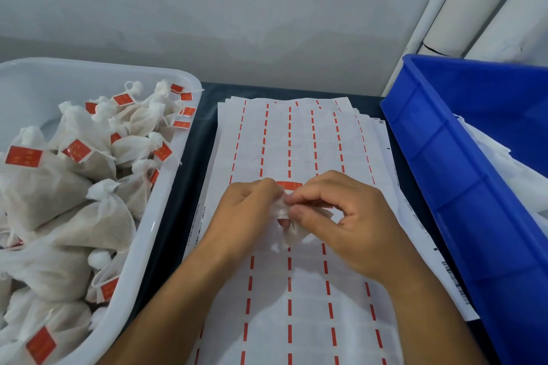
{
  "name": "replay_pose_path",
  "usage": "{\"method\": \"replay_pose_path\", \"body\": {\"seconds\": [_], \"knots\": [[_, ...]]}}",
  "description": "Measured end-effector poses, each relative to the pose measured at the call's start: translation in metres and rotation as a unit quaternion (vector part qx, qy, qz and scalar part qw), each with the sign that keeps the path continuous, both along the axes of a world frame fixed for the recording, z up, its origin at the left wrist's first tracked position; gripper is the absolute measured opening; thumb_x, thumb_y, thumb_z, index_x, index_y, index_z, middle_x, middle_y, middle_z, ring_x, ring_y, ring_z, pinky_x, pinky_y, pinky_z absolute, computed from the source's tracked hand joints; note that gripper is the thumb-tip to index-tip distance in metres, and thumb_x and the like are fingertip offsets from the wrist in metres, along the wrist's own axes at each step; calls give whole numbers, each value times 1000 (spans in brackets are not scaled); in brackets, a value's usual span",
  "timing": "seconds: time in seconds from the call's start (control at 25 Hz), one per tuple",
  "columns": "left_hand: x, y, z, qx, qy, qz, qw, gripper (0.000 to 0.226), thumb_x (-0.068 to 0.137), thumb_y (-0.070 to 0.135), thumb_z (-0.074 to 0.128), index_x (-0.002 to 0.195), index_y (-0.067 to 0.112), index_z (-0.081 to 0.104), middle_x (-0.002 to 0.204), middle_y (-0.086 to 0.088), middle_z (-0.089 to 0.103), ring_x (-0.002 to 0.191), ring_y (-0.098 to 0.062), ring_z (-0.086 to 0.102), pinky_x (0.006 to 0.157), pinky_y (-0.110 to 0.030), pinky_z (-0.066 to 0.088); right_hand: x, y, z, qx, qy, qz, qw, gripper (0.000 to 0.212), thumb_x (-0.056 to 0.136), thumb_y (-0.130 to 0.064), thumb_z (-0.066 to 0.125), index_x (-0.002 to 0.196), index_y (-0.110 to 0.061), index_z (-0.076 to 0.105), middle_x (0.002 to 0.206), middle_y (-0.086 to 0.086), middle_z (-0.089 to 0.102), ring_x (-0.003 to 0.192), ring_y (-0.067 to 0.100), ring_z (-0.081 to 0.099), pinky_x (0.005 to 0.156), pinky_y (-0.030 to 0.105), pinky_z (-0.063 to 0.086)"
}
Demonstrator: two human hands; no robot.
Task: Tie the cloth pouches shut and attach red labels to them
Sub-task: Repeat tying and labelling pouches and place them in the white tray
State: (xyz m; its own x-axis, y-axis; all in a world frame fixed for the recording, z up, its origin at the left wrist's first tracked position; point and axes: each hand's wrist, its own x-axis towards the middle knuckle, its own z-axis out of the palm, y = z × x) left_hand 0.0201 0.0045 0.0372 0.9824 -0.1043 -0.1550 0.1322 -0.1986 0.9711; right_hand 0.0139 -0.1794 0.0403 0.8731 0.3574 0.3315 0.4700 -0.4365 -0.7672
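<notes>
Head view: both forearms reach in from below and meet over the label backing sheets on the dark bench. The left hand and right hand, fingers curled, pinch a small white cloth pouch between them; a red label shows just above the fingertips. Finished labelled pouches fill the white tub at left.
</notes>
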Motion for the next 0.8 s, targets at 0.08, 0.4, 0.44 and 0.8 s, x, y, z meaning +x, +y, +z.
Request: {"method": "replay_pose_path", "body": {"seconds": [0.08,0.4,0.44,0.8], "knots": [[-1,0,1,-2,13,11,1000,43,92,35,43,71,2,63,67,-10,63,59,-7,55,51,-12,45,-2,2,1,-29,-22,-4,999,23,95,-39,69,117,-34,75,107,-20,66,107,4,65,89,14,51],[0,2,-2,28,18,18,999,47,103,40,45,79,10,73,74,-5,73,65,-10,68,67,-25,51,-4,5,-2,-97,-41,-16,994,36,93,-34,73,129,-29,71,106,-16,62,101,6,61,86,13,49],[0,3,-1,30,17,13,999,48,103,46,43,84,16,76,80,-1,76,72,-8,72,68,-22,53,-4,5,-3,-105,-41,-24,993,36,94,-34,72,130,-30,71,105,-16,61,99,5,60,85,12,49],[2,13,5,-32,-20,-84,996,28,97,49,57,99,34,81,109,9,77,107,-14,70,101,-44,53,-1,8,0,31,-7,-111,993,21,95,-34,66,109,-25,79,97,-18,68,96,8,66,77,12,50]]}}
